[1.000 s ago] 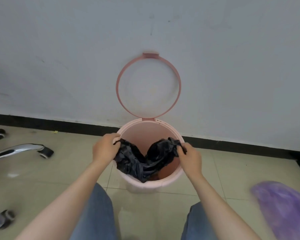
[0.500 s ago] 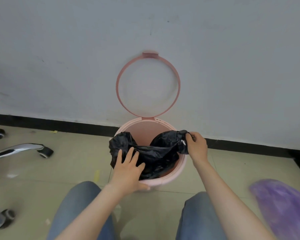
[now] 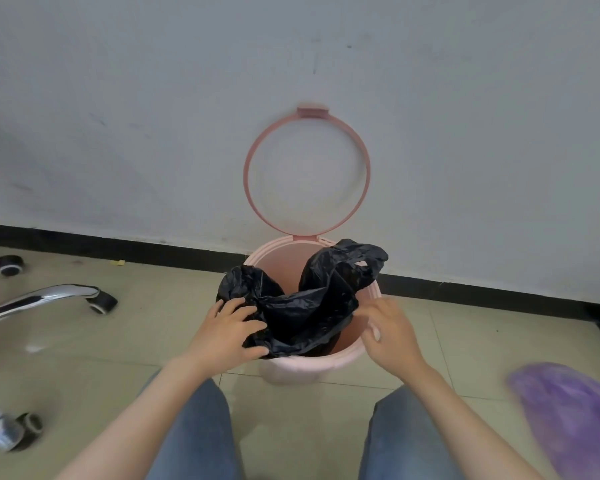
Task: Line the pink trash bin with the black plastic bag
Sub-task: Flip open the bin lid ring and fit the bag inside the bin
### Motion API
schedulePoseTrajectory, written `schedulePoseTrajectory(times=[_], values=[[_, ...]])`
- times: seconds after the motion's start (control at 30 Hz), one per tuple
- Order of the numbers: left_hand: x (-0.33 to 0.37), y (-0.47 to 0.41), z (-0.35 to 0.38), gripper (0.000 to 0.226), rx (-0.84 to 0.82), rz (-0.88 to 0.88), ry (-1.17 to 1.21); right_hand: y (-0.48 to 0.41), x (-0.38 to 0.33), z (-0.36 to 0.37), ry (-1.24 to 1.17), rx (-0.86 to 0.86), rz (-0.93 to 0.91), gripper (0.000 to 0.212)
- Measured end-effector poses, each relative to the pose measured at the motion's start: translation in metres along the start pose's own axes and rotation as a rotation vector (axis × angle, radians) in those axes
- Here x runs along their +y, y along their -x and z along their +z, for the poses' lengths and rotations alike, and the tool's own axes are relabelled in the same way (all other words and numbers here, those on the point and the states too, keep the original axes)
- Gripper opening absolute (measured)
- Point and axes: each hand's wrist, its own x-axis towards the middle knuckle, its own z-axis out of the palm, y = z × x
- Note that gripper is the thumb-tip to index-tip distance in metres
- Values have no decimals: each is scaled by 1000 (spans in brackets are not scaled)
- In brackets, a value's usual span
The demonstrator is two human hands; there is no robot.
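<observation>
The pink trash bin (image 3: pixel 340 361) stands on the floor against the wall, its hinged pink ring (image 3: pixel 367 174) flipped up against the wall. A crumpled black plastic bag (image 3: pixel 305 306) lies across the bin's mouth, one flap draped over the far right rim and another over the left rim. My left hand (image 3: pixel 227 332) grips the bag's near left edge at the rim, fingers on top and thumb under. At the near right rim my right hand (image 3: pixel 388 330) hovers with fingers curled, apart from the bag and holding nothing. The bin's bottom is hidden by the bag.
Chrome chair legs with black castors (image 3: pixel 101 303) lie at the left, another castor (image 3: pixel 7 265) farther back. A purple plastic bag (image 3: pixel 568 417) sits on the tiles at the right. My knees in jeans (image 3: pixel 194 434) frame the bin. A black skirting strip (image 3: pixel 118 245) runs along the wall.
My right hand has let go of the bag's far right corner and come back to the near right rim. My left hand has closed on the bag's near left edge.
</observation>
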Motion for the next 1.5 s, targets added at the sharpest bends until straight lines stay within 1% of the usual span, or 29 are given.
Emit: schedulePoseTrajectory(times=[0.07,0.13,0.2,0.23,0.3,0.33,0.37,0.4,0.53,0.57,0.6,0.63,0.67,0.77,0.83,0.87,0.93,0.97,1.07,1.17,1.23,1.3,1.37,1.4,1.43,1.5], values=[[5,7,2,51,42,42,-78,2,8,7,124,-228,-15,44],[12,11,6,65,27,70,-217,-4,8,11,170,-389,28,46],[20,12,14,67,2,102,-220,-13,3,15,233,-470,9,44],[25,14,16,64,-26,95,-225,-17,0,18,292,-469,-35,44],[29,14,22,51,-8,128,-246,-21,1,25,391,-430,-69,38],[30,13,25,42,35,160,-255,-22,2,28,400,-421,-62,30],[29,12,25,38,46,168,-240,-24,0,28,396,-425,-49,21],[28,11,27,38,61,182,-198,-25,-2,27,358,-430,-27,15],[13,8,26,38,197,227,-115,-22,-4,11,252,-358,-48,4],[8,7,22,37,239,234,-94,-18,-3,7,250,-349,-60,7],[4,5,19,36,277,231,-80,-15,0,3,283,-327,-84,16],[-1,3,15,33,306,222,-80,-11,2,-2,349,-292,-139,24],[-5,1,12,31,331,215,-91,-8,3,-5,427,-263,-196,27],[-13,-3,10,20,386,200,-111,5,14,-3,539,-169,-295,13],[-15,-1,15,20,419,176,-97,12,25,3,530,-106,-247,39],[-17,0,18,17,447,153,-83,15,30,5,536,-47,-213,39],[-23,2,23,13,526,107,-49,19,31,5,560,26,-173,23],[-26,2,26,14,546,102,-41,21,32,7,546,26,-163,24],[-24,4,32,35,557,170,-11,24,27,9,513,31,-216,30],[-19,7,28,36,564,157,113,14,16,5,403,104,-233,33],[-21,9,26,36,600,138,139,4,15,-1,379,136,-246,39],[-25,11,25,36,632,137,146,-10,14,-4,442,67,-342,48],[-29,15,25,35,661,143,141,-29,10,-7,564,-66,-434,54],[-31,17,26,35,677,150,139,-40,8,-8,626,-149,-404,55],[-33,19,26,35,688,159,139,-52,7,-11,678,-241,-314,57],[-36,24,25,36,688,170,128,-73,10,-16,718,-470,-69,58]])
